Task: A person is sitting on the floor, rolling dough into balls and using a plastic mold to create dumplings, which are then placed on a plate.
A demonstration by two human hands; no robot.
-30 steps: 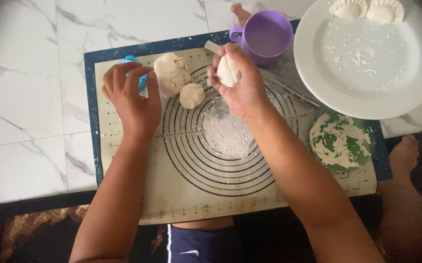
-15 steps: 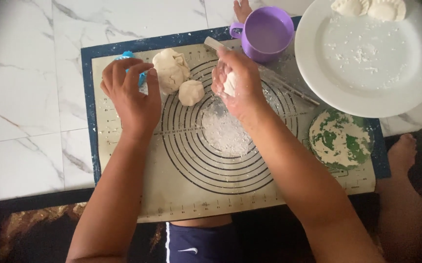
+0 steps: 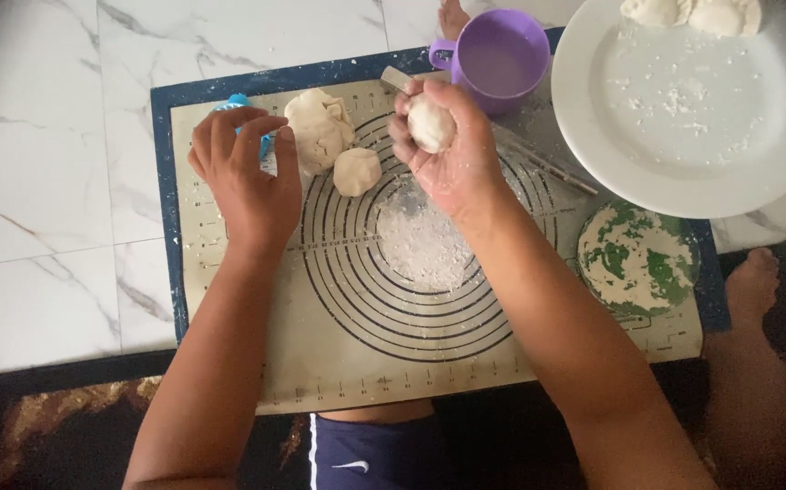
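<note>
My right hand (image 3: 447, 150) is palm up above the upper middle of a beige baking mat with dark rings (image 3: 338, 354), cradling a small round piece of white dough (image 3: 431, 123). My left hand (image 3: 248, 177) rests on the mat's upper left, fingers curled around a small blue object (image 3: 239, 104) that is mostly hidden. Between the hands lie a large lump of dough (image 3: 319, 129) and a small flattened dough disc (image 3: 357, 171). A patch of white flour (image 3: 422, 243) covers the middle of the rings.
A purple cup (image 3: 500, 59) stands at the mat's top edge. A floury white plate (image 3: 683, 100) with shaped dough pieces (image 3: 692, 14) sits at the upper right. A floury green disc (image 3: 638, 259) lies at the mat's right. Marble floor tiles lie to the left; a bare foot (image 3: 751, 286) at right.
My right hand has turned palm up, and the dough piece now lies exposed in it. The left hand has stayed at the blue object.
</note>
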